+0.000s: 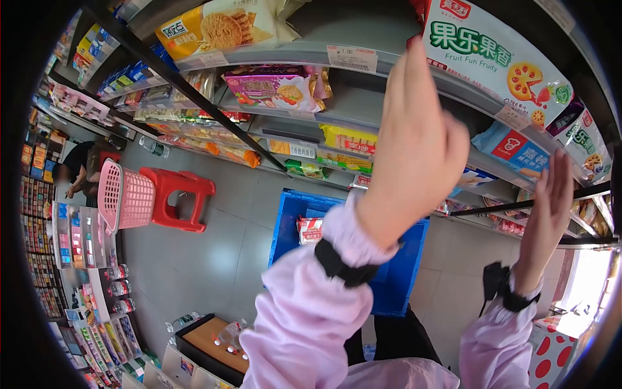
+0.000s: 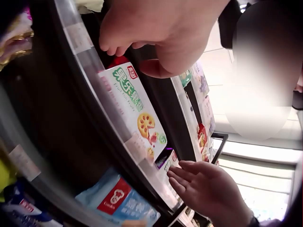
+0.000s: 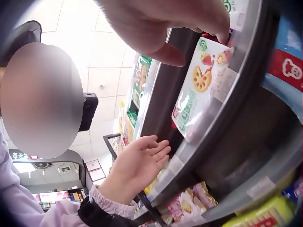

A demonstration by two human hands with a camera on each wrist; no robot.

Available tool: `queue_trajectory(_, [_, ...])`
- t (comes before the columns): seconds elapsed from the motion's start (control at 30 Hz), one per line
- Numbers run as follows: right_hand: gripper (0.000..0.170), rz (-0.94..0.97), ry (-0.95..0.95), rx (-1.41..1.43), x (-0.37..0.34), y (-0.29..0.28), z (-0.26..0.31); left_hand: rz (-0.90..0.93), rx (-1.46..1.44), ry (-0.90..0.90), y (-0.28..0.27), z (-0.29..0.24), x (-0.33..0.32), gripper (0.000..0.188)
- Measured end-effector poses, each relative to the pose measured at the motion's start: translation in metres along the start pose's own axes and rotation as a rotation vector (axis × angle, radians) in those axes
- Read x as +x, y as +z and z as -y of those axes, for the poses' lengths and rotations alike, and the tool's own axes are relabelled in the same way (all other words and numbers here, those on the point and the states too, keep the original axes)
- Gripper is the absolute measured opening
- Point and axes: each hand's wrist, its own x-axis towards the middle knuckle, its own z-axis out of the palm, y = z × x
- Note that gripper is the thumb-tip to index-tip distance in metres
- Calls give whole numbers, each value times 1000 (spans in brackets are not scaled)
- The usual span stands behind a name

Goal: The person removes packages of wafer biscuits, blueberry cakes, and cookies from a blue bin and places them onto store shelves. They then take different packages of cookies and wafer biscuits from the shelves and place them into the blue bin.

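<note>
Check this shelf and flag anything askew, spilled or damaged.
Nothing stands out: the white biscuit package lines up with the shelf edge, its visible front looks undamaged, and no spill shows there.

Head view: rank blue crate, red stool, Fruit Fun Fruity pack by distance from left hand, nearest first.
1. Fruit Fun Fruity pack: just right of the left hand.
2. Blue crate: below the hand.
3. Red stool: beyond the crate, left side.

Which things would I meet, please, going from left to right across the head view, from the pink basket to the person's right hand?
Pink basket → red stool → purple biscuit pack → left hand → right hand.
</note>
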Motion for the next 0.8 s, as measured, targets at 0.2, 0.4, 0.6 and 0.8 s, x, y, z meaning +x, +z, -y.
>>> queue_trajectory(0.2, [68, 294, 503, -14, -140, -11, -35, 270, -64, -425, -60, -3, -154, 44])
queue_trajectory(0.4, [53, 858, 563, -194, -229, -1, -18, 473, -50, -788, -123, -26, -294, 31])
queue_trajectory(0.6, [43, 1062, 418, -174, -264, 11, 22, 553, -85, -914, -178, -51, -333, 26])
queue_trajectory(0.8, [37, 1140, 429, -169, -298, 19, 28, 573, -75, -1052, -200, -46, -352, 27])
